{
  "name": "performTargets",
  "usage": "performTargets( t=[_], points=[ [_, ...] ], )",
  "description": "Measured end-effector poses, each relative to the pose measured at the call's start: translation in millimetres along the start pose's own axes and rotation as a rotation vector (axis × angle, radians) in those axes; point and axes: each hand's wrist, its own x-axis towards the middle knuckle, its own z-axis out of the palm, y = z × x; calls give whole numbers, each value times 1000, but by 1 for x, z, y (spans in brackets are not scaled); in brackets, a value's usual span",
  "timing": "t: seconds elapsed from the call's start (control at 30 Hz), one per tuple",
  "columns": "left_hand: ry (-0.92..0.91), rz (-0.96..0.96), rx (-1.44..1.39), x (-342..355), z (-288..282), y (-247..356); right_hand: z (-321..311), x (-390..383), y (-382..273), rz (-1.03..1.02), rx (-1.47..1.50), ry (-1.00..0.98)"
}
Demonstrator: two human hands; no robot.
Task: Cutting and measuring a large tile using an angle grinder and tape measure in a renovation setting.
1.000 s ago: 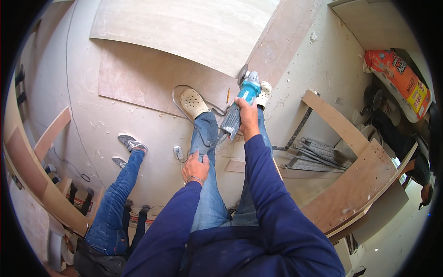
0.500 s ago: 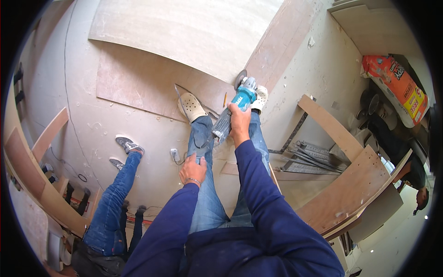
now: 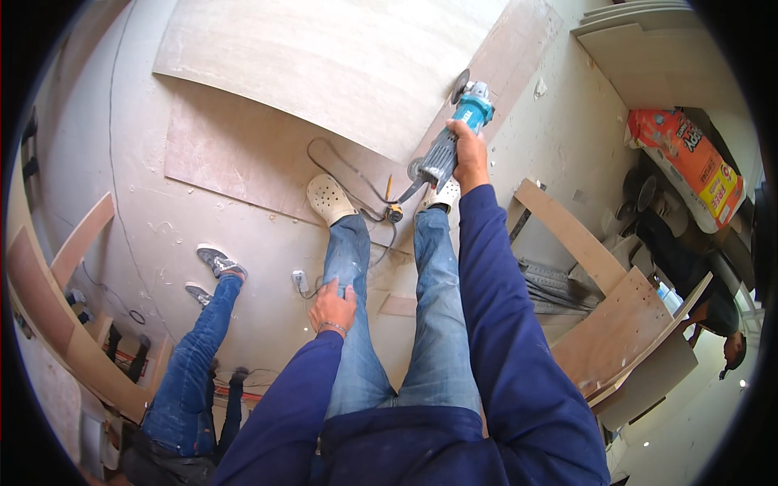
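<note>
My right hand point(image 3: 470, 155) is wrapped round the grey body of a teal angle grinder point(image 3: 472, 115), held out over the boards beyond my right foot. Its cutting disc point(image 3: 460, 85) sits above the right-hand edge of a large pale plywood sheet point(image 3: 324, 69); I cannot tell whether they touch. A dark cord point(image 3: 340, 155) trails from the grinder's rear and loops by my left clog point(image 3: 329, 200). My left hand point(image 3: 334, 309) rests on my left knee, fingers loosely bent, holding nothing. Between my feet are a yellow pencil point(image 3: 388, 187) and a small yellow-and-black tape measure point(image 3: 395, 213).
Under the sheet lies a reddish board point(image 3: 235, 154). A white socket block point(image 3: 301, 283) is left of my knee. Another person's jeans leg point(image 3: 194, 348) stands at left. On the right are curved wooden pieces point(image 3: 571, 231), metal strips point(image 3: 559, 283) and an orange bag point(image 3: 689, 166).
My right hand has carried the grinder forward and to the right, away from my legs, uncovering the tape measure. My left hand has stayed at my left knee.
</note>
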Motion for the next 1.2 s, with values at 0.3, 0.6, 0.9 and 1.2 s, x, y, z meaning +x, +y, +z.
performTargets(
  t=[0.3, 0.6, 0.9, 1.2],
  points=[
    [6, 0, -11, -2, -3, 3, 4, -43, 37, 9, -70, 70],
    [23, 9, -10, -2, -1, 2, 9, -43, 40, 17, -16, 76],
    [17, -11, -3, -4, 8, 3, 25, 53, -61, -156, -20, 16],
    [30, -5, -20, -7, 13, -5, 8, 40, -35, -89, -85, -60]
  ],
)
